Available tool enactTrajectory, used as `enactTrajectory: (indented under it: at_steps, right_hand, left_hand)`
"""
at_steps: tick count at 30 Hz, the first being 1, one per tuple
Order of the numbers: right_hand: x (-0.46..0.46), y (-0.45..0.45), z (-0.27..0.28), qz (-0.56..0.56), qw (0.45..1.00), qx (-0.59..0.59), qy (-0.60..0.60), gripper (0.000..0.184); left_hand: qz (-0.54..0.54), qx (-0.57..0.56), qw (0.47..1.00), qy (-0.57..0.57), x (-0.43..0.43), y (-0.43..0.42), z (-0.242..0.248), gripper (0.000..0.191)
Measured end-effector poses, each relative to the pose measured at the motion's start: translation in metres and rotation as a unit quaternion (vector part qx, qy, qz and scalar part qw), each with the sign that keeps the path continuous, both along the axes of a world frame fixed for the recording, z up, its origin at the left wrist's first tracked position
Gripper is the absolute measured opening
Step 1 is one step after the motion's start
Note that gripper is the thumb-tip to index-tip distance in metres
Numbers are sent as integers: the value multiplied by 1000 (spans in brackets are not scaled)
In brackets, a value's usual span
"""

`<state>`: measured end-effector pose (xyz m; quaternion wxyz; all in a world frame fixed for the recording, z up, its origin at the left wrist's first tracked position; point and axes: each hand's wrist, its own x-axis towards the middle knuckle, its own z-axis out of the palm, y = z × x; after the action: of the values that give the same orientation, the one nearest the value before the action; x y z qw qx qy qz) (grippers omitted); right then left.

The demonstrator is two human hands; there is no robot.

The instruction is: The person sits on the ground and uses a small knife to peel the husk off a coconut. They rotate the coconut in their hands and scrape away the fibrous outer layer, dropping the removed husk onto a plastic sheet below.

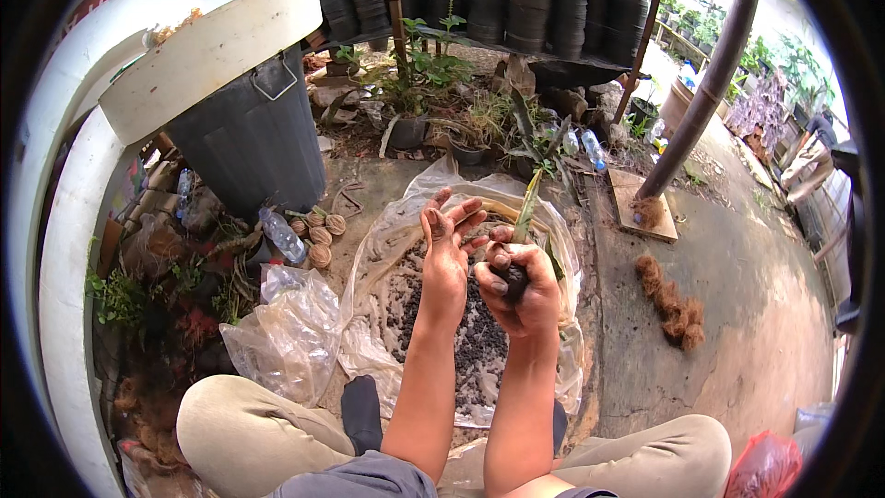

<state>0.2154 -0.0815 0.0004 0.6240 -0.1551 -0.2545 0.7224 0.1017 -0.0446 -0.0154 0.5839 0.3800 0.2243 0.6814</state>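
Observation:
My right hand [522, 287] is closed around a dark ball of soil [513, 282] at the base of a plant. From the top of that grip rises a green leaf [527, 211] with yellowish edges. My left hand [446, 238] is raised beside it, fingers spread and palm bare, with soil on the fingertips. Both hands are over a clear plastic sheet [377, 249] spread on the ground, its edges bunched up. Dark crumbly soil [473, 353] lies on the sheet, partly hidden by my forearms.
Twine-wrapped balls [320, 235] and a plastic bottle [282, 235] lie at left, near a grey bin [249, 131] and a crumpled plastic bag [290, 339]. Brown fibre clumps [671, 304] rest on the concrete at right. A pole [698, 97] stands beyond, and another person [809, 155] is farther off.

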Motion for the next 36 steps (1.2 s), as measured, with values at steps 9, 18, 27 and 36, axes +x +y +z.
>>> enactTrajectory:
  at_steps: [9,18,27,36]
  right_hand:
    - [4,12,1,5,990,-13,140,45]
    - [17,10,-20,121,963,-33,237,50]
    - [-1,2,8,-114,992,-31,-33,44]
    - [11,24,-24,-61,986,-51,144,50]
  left_hand:
    - [-4,-22,999,-25,5,-3,8,66]
    - [11,-72,997,1,-2,-4,7,65]
    - [-25,-76,997,-13,6,-2,4,55]
    - [-2,-102,994,-22,5,1,-3,54]
